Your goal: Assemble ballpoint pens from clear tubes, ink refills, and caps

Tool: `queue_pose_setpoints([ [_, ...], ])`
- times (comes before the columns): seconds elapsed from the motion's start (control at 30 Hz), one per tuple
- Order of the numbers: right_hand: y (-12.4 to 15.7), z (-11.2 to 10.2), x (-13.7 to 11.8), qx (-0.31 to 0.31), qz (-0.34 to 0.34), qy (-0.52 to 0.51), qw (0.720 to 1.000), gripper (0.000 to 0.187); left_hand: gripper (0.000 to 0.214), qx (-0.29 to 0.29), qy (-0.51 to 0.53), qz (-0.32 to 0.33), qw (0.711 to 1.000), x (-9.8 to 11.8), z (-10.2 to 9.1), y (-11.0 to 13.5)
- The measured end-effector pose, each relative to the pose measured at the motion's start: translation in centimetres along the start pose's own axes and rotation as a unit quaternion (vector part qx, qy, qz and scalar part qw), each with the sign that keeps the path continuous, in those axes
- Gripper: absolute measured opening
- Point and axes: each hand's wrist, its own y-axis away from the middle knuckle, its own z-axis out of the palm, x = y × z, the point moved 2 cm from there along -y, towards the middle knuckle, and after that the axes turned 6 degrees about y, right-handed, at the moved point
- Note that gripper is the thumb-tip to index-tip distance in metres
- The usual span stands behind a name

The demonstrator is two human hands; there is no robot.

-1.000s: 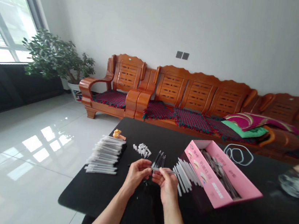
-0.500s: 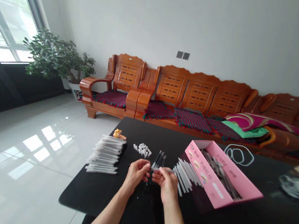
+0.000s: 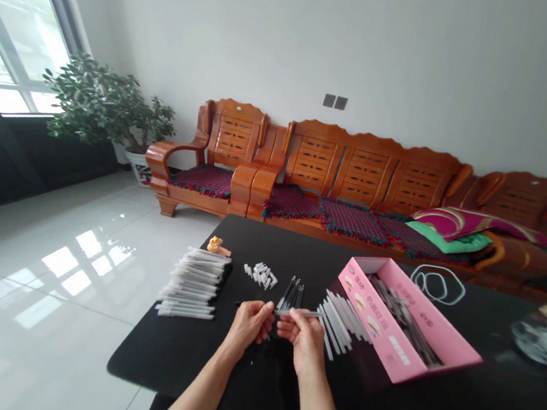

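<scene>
1. Tube [image 3: 312,314], slim and greyish, lies crosswise in the fingers of the right hand [image 3: 307,340], above the counter [image 3: 172,360].
2. Right thumb and forefinger are pinched on the tube, parted only by its thickness; the other fingers curl beneath. Part of it juts out to the right of them.
3. The tube's opposite end reaches the left hand [image 3: 246,326], where thumb and forefinger are drawn close, nearly meeting; whether they grip that end or only sit beside it is too small to make out.
4. Just beyond the fingers, between the two hands, refills [image 3: 292,293] lie in a small dark bunch.
5. Farther off and slightly left, white bits [image 3: 261,275] lie in a loose heap.
6. Just right of the right fingers, pale tubes [image 3: 342,318] lie slantwise near a pink box [image 3: 378,326] holding dark sticks [image 3: 404,316].
7. Left of the left fingers, well apart, pens [image 3: 193,282] with dark right ends lie in a row, a small orange figure [image 3: 215,246] just beyond.
8. Past the counter, facing the fingers, stands a wooden sofa [image 3: 363,170].
</scene>
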Motion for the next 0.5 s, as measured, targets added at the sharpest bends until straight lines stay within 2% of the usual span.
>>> queue_pose_setpoints([
  [0.2,0.10,-0.07,0.20,0.012,0.002,-0.007,1.000,0.039,0.045,-0.014,0.024,0.031,0.999,0.06,-0.22,0.03],
  [0.37,0.19,-0.13,0.30,0.007,0.005,-0.002,1.000,0.037,0.049,0.003,0.015,0.011,1.000,0.10,-0.20,0.25],
  [0.5,0.12,-0.15,0.52,0.006,0.009,0.000,1.000,0.037,0.048,-0.023,0.012,0.014,1.000,0.01,0.04,0.46],
])
